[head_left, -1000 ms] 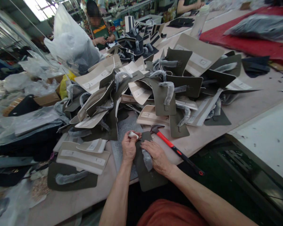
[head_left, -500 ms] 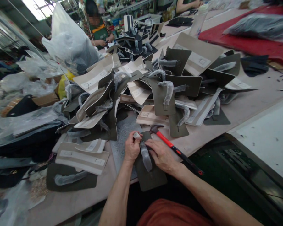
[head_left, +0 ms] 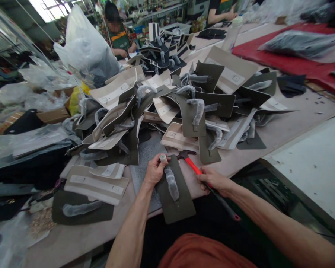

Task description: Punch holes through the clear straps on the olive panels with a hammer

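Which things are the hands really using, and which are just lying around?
In use: left hand holding a small white punch on the dark flap; right hand gripping the red hammer.

Lying about: pile of flaps, plastic bag, red sheet.

We cannot see the middle of the hammer (head_left: 209, 186) handle: our right hand (head_left: 213, 179) wraps over it. Under our left hand (head_left: 154, 172), the small white piece (head_left: 163, 158) shows only its top. Beyond both hands, the pile (head_left: 184, 108) buries its lower pieces, and the co-worker's (head_left: 117, 35) work is too small to tell.
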The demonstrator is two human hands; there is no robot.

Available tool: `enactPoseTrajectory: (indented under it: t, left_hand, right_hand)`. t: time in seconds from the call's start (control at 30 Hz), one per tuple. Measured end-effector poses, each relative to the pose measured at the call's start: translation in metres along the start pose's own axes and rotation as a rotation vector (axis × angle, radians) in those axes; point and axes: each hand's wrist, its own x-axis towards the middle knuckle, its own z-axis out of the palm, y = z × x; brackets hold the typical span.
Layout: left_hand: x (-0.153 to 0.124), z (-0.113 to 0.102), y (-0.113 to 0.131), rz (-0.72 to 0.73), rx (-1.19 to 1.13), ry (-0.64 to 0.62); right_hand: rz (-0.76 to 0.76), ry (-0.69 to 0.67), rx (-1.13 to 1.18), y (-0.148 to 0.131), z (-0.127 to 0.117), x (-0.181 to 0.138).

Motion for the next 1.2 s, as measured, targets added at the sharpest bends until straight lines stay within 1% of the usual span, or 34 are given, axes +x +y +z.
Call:
enactPoseTrajectory:
  t: [0.03,0.07,0.1,0.13,0.17,0.2,0.3,0.33,0.37,0.4,0.43,0.47,0.5,0.57,0.63,0.67,0.7,0.8,0.83,0.87,0.97,1.0,1.03,1.13,1.17,1.2]
  left_hand:
    - [-0.001,-0.001,0.000,0.013,0.014,-0.002]
    - [-0.003,-0.001,-0.001,0.029,0.026,-0.004]
    - [-0.004,-0.001,-0.001,0.045,0.038,-0.006]
    - [-0.005,-0.001,-0.002,0.060,0.048,-0.007]
    - [-0.007,-0.001,-0.002,0.072,0.057,-0.005]
    - [-0.008,-0.001,-0.003,0.081,0.067,0.000]
    - [-0.010,-0.001,-0.004,0.097,0.089,0.008]
    - [-0.010,0.000,-0.005,0.102,0.093,0.007]
    - [-0.011,0.000,-0.005,0.107,0.098,0.003]
    - [-0.011,0.000,-0.005,0.112,0.101,-0.001]
    - [-0.011,0.000,-0.006,0.115,0.103,-0.004]
    - [-0.011,0.000,-0.006,0.119,0.106,-0.007]
    - [-0.011,0.000,-0.007,0.122,0.117,-0.009]
    - [-0.010,0.000,-0.009,0.127,0.150,-0.007]
    - [-0.010,0.000,-0.010,0.126,0.168,0.000]
    - [-0.010,0.000,-0.011,0.122,0.161,0.002]
    - [-0.010,0.000,-0.011,0.117,0.143,0.002]
    - [-0.010,0.000,-0.010,0.098,0.081,-0.004]
    - [-0.010,-0.001,-0.009,0.093,0.073,-0.003]
    - [-0.010,-0.001,-0.008,0.090,0.075,-0.005]
    - [-0.010,-0.001,-0.007,0.092,0.105,-0.020]
    - [-0.010,-0.001,-0.007,0.094,0.109,-0.027]
    - [-0.010,0.000,-0.007,0.093,0.106,-0.033]
    - [-0.009,-0.001,-0.008,0.073,0.085,-0.022]
    - [-0.008,-0.001,-0.008,0.069,0.090,-0.015]
    - [-0.008,-0.002,-0.008,0.068,0.104,-0.013]
  right_hand:
    - [0.059,-0.093,0.177,-0.002,0.001,-0.002]
    - [0.097,-0.146,0.292,-0.004,0.002,-0.005]
    - [0.107,-0.155,0.334,-0.007,0.002,-0.009]
    - [0.086,-0.121,0.302,-0.011,0.002,-0.014]
    - [0.024,-0.047,0.211,-0.016,0.000,-0.019]
    - [-0.073,0.056,0.083,-0.023,-0.003,-0.025]
    - [-0.456,0.474,-0.322,-0.056,-0.019,-0.045]
    - [-0.564,0.598,-0.402,-0.068,-0.023,-0.051]
    - [-0.649,0.692,-0.451,-0.078,-0.027,-0.055]
    - [-0.715,0.742,-0.484,-0.086,-0.028,-0.058]
    - [-0.766,0.754,-0.521,-0.090,-0.028,-0.059]
    - [-0.793,0.734,-0.582,-0.091,-0.026,-0.058]
    - [-0.798,0.690,-0.673,-0.091,-0.022,-0.056]
    - [-0.765,0.553,-0.895,-0.086,-0.016,-0.050]
    - [-0.716,0.442,-1.028,-0.086,-0.013,-0.048]
    - [-0.719,0.432,-1.028,-0.087,-0.013,-0.048]
    - [-0.743,0.460,-0.983,-0.090,-0.013,-0.050]
    - [-0.825,0.654,-0.757,-0.096,-0.014,-0.055]
    - [-0.832,0.674,-0.730,-0.096,-0.013,-0.055]
    - [-0.808,0.654,-0.750,-0.094,-0.013,-0.054]
    - [-0.640,0.426,-0.934,-0.087,-0.014,-0.050]
    - [-0.595,0.385,-0.954,-0.087,-0.014,-0.050]
    - [-0.576,0.389,-0.934,-0.087,-0.015,-0.049]
    - [-0.622,0.505,-0.813,-0.089,-0.014,-0.049]
    - [-0.616,0.503,-0.819,-0.089,-0.014,-0.048]
    - [-0.592,0.466,-0.853,-0.087,-0.014,-0.046]
